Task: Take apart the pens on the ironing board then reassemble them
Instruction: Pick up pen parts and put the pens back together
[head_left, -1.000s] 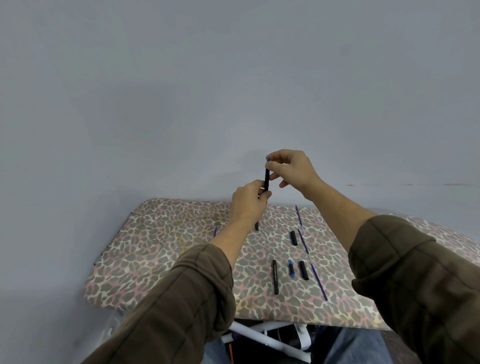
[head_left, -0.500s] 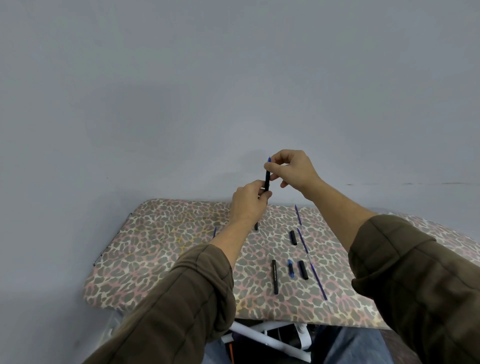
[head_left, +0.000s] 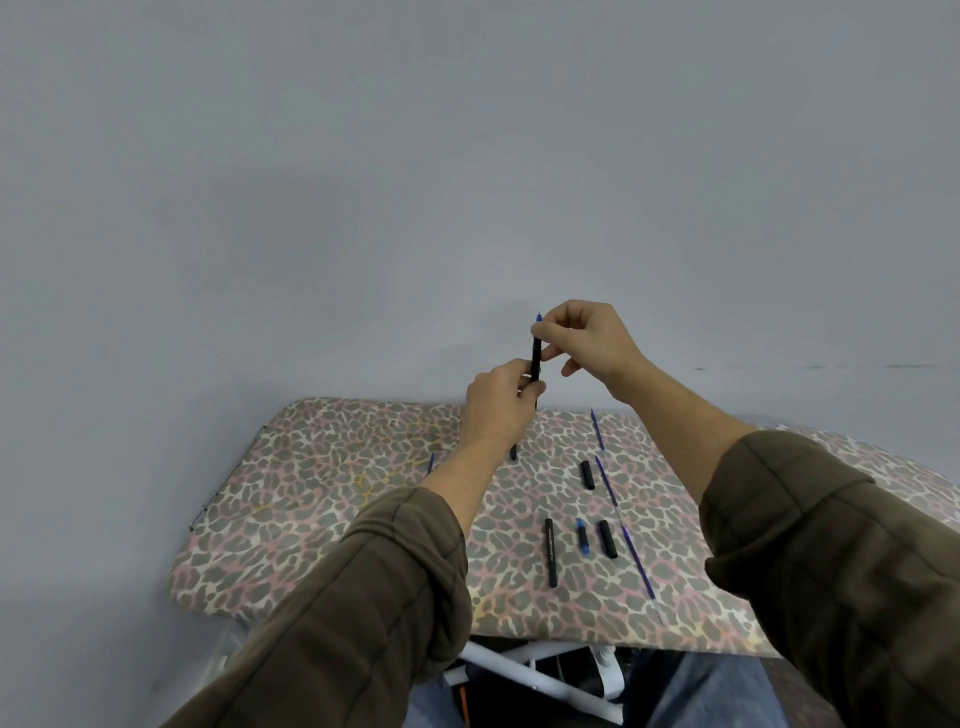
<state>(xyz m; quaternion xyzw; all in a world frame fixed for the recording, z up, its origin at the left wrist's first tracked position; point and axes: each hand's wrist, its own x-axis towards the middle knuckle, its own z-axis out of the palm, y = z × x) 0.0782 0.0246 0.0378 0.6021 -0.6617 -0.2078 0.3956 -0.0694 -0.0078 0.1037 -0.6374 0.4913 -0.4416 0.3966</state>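
Plain grey wall, and a leopard-print ironing board (head_left: 337, 519) below it. Above the board's far edge the pen (head_left: 535, 358) stands upright: left hand (head_left: 498, 410) curled round its lower end, right hand (head_left: 587, 340) pinching the top by the blue tip. A loose barrel (head_left: 551, 552) and refill (head_left: 640, 566) lie at five o'clock from the hands. Too sharp a pull, and a small part could fly off the board!

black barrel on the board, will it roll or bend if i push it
The barrel looks round and slim, so a sideways push would probably roll it, though the fabric board may slow it. It lies straight and looks like hard plastic, so likely stiff and light.
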